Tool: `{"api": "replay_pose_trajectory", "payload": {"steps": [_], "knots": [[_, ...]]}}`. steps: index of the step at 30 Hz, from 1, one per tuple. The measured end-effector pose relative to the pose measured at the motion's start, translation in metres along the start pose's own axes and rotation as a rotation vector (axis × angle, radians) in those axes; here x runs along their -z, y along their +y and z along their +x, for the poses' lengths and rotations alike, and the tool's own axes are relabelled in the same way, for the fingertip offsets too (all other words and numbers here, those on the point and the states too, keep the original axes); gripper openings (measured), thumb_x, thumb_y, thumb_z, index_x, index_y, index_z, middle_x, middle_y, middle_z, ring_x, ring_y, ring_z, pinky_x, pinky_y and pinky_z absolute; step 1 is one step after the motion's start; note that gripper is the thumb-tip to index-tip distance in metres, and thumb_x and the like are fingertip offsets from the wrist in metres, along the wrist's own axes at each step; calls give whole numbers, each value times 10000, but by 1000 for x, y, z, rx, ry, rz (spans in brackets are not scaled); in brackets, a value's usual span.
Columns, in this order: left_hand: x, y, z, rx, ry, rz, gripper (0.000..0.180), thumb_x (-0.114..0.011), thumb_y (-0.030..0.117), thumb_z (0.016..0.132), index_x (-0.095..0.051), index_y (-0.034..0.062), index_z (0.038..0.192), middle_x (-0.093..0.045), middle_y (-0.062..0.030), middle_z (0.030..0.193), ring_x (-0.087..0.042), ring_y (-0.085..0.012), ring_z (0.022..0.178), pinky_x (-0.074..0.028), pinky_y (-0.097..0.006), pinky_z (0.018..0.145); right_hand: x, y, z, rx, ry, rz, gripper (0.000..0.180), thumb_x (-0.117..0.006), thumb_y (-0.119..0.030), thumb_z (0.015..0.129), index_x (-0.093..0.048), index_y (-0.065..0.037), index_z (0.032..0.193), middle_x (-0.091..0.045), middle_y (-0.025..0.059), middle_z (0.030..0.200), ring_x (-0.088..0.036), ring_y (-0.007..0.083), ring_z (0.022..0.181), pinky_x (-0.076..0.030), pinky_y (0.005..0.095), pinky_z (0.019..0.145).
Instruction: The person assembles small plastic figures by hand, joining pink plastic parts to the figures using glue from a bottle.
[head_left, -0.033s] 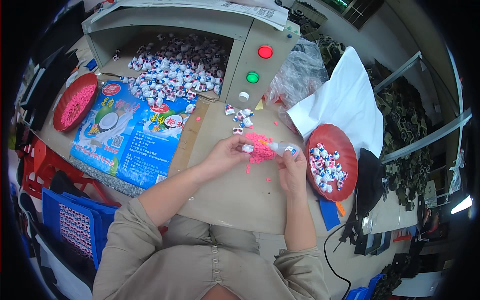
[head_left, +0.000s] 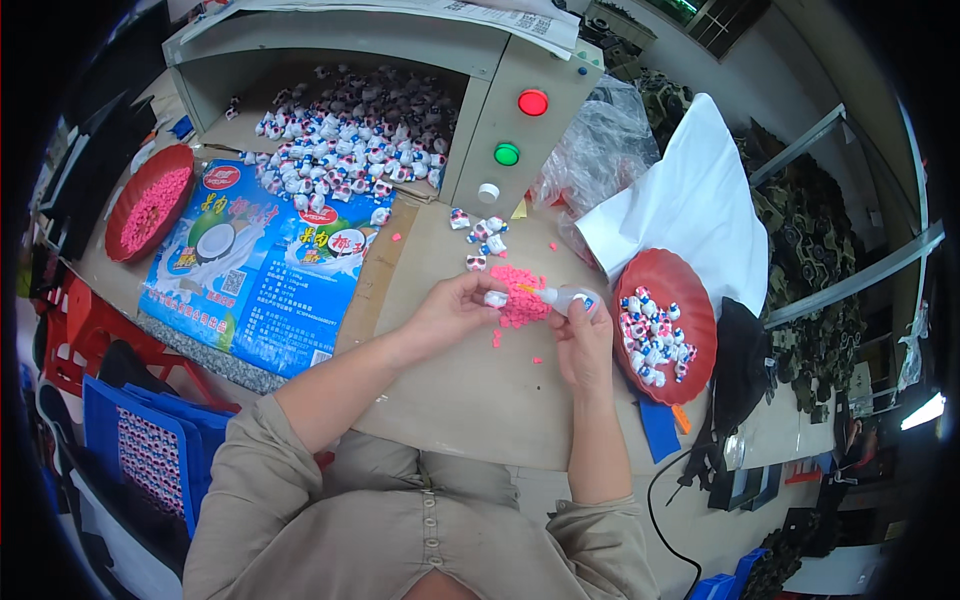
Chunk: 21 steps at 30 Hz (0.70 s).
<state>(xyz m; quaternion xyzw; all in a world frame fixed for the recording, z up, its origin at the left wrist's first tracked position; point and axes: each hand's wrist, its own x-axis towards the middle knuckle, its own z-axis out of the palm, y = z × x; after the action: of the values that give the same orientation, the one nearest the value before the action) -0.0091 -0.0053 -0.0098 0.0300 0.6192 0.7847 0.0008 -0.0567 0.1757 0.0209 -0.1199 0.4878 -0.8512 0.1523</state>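
Note:
Between the fingertips of my left hand [head_left: 458, 312] is a small white figurine [head_left: 495, 299], mostly covered by the fingers. My right hand [head_left: 583, 345] grips a small squeeze bottle [head_left: 562, 297] with a whitish body. Its thin yellow-orange nozzle points left toward the figurine; whether they touch, I cannot tell. Below both hands lies a heap of small pink pieces [head_left: 518, 312] on the brown tabletop [head_left: 460, 400]. Just beyond the heap stand several white, blue and pink figurines [head_left: 487, 236]. A red scalloped dish [head_left: 697, 300] to the right holds more of them.
A grey box-shaped machine [head_left: 520, 130] with coloured buttons stands at the back, a large pile of figurines [head_left: 345, 150] in its opening. Flattened blue printed cardboard [head_left: 250, 290] and a red dish of pink pieces [head_left: 118, 225] are on the left. A white sheet [head_left: 680, 200] lies right.

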Motion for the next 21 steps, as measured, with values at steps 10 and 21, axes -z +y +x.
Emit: {"api": "replay_pose_trajectory", "payload": {"steps": [10,21], "knots": [[0,0,1,16,46,-23,283,-541,-31,749,-481,3,1023,-543,-61,943,-543,-113,860,-449,-242,773,-2,3,-4,193,18,-414,214,-554,-158,810,-449,-25,942,-512,47,787,-476,93,627,-384,212,539],[2,-1,2,21,36,-19,256,-541,-21,755,-495,13,1004,-542,-51,932,-535,-112,866,-444,-240,763,-8,7,-7,349,-88,-642,205,-558,-153,809,-442,-19,912,-437,29,822,-466,92,664,-386,204,582]]}}
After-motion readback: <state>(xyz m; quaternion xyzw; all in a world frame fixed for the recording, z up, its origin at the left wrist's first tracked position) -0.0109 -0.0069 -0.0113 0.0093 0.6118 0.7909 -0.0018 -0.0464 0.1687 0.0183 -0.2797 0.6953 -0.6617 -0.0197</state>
